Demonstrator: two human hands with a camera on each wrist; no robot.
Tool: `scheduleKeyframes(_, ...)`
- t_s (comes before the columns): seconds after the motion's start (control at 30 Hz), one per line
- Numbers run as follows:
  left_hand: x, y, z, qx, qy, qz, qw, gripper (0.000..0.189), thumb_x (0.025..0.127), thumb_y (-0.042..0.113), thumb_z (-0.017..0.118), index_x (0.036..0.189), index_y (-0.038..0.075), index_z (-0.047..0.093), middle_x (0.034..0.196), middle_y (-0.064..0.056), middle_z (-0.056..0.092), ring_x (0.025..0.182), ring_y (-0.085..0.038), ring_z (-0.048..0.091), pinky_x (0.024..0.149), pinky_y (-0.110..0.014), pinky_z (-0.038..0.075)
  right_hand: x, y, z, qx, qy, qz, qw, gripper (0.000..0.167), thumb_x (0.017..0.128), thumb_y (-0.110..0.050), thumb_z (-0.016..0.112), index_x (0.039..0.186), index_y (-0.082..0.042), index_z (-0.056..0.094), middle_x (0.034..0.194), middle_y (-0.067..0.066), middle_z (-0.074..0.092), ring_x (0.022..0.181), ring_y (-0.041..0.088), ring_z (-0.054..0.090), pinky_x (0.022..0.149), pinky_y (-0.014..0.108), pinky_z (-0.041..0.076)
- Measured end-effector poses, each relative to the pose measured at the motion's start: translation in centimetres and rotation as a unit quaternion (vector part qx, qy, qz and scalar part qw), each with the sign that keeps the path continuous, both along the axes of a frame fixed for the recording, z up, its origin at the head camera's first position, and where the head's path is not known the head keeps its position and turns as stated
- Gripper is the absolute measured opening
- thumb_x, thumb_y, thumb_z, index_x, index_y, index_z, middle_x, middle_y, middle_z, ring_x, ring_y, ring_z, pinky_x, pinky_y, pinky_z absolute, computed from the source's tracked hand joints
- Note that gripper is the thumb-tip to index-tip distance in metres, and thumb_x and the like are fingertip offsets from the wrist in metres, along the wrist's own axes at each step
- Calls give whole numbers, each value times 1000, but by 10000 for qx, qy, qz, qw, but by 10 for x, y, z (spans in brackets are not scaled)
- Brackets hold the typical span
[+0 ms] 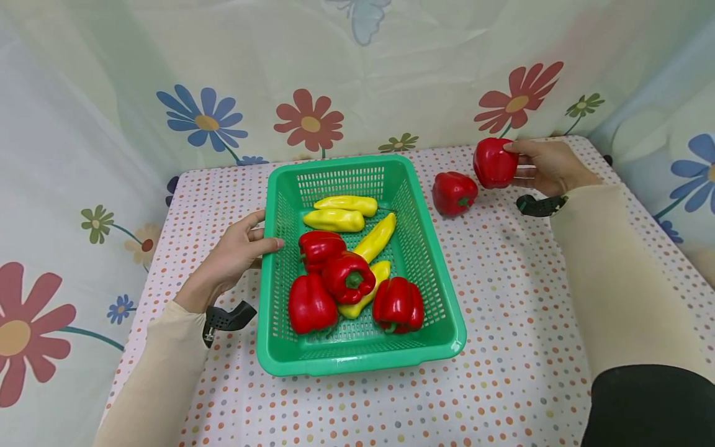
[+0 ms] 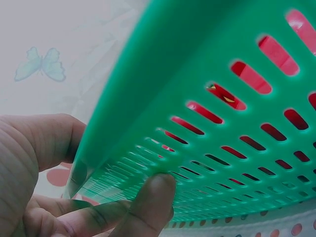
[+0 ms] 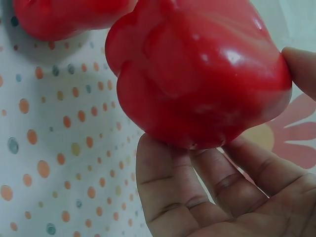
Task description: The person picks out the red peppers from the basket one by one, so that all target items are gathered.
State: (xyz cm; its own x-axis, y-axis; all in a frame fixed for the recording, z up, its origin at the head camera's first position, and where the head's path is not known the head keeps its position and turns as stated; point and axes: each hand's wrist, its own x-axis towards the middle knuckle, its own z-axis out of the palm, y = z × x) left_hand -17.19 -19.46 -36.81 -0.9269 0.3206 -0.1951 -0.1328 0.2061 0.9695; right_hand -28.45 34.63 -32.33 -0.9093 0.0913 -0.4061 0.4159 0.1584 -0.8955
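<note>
A green plastic basket [image 1: 362,366] with slotted walls sits mid-table. My left hand [image 1: 234,254] grips its left rim, thumb over the edge and fingers against the outer wall, as the left wrist view [image 2: 143,207] also shows. Inside lie several red bell peppers [image 1: 313,304] and several long yellow peppers [image 1: 334,220]. At the back right, my right hand [image 1: 550,166] holds a red bell pepper [image 1: 494,162] between thumb and fingertips. The right wrist view shows this held pepper [image 3: 207,74] close up. Another red bell pepper [image 1: 455,194] lies just left of it, outside the basket.
A dotted cloth covers the table [image 1: 503,347]. Behind and at both sides hangs a flowered curtain [image 1: 402,74], which meets the table's back edge. A black strap is on each wrist. Something black [image 1: 648,403] covers part of the right sleeve at the lower right.
</note>
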Motion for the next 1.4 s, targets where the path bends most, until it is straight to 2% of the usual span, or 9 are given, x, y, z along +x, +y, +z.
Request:
scheduleKeyframes(0.17, 0, 1, 0, 21, 39, -5, 10000, 70, 99, 2, 61, 162, 2, 28, 134, -34, 63, 89, -26, 78, 75, -46, 66, 1, 2, -9, 184, -47, -66, 9998, 48, 92, -52, 75, 128, -30, 51, 125, -7, 51, 114, 19, 51, 76, 20, 61)
scheduleKeyframes(0.4, -1, 1, -1, 0, 65, 37, 10000, 69, 99, 2, 61, 161, 0, 30, 135, -33, 63, 90, -28, 78, 74, -46, 65, 0, 4, -19, 368, -206, -204, 9989, 71, 93, -56, 71, 150, -27, 40, 123, -10, 50, 114, 17, 50, 79, 19, 60)
scheduleKeyframes(0.57, 0, 1, -1, -13, 39, 60, 10000, 69, 99, 2, 61, 161, 1, 29, 136, -32, 63, 91, -29, 78, 75, -46, 65, -1, 6, -27, 519, -221, -99, 9984, 81, 94, -57, 69, 159, -22, 34, 123, -9, 50, 115, 17, 50, 83, 20, 61)
scheduleKeyframes(0.83, 0, 0, -1, -17, 17, 90, 10000, 70, 99, 2, 61, 161, 1, 29, 137, -32, 62, 92, -30, 78, 75, -46, 65, -1, 7, -35, 403, -339, -145, 9985, 91, 91, -60, 71, 162, -21, 29, 125, -9, 48, 117, 18, 48, 90, 20, 59)
scheduleKeyframes(1.07, 0, 1, -2, -47, 15, 133, 9999, 70, 99, 2, 61, 161, 1, 29, 137, -32, 62, 92, -30, 78, 75, -46, 65, -2, 6, -41, 336, -289, -313, 9985, 83, 94, -55, 70, 158, -17, 36, 121, -6, 49, 114, 18, 49, 80, 19, 61)
scheduleKeyframes(1.17, 0, 1, -2, -43, 20, 137, 9999, 70, 99, 2, 61, 161, 1, 29, 136, -33, 62, 91, -30, 78, 74, -46, 65, -3, 7, -43, 333, -315, -339, 9984, 86, 93, -55, 71, 160, -14, 34, 122, -4, 49, 114, 18, 50, 79, 20, 62)
scheduleKeyframes(1.4, 0, 1, -3, -20, 8, 151, 9999, 70, 99, 2, 62, 161, 1, 30, 136, -33, 62, 91, -28, 78, 74, -46, 65, -3, 7, -45, 467, -327, -267, 9980, 97, 93, -57, 70, 165, -10, 27, 124, -3, 50, 115, 18, 51, 88, 24, 61)
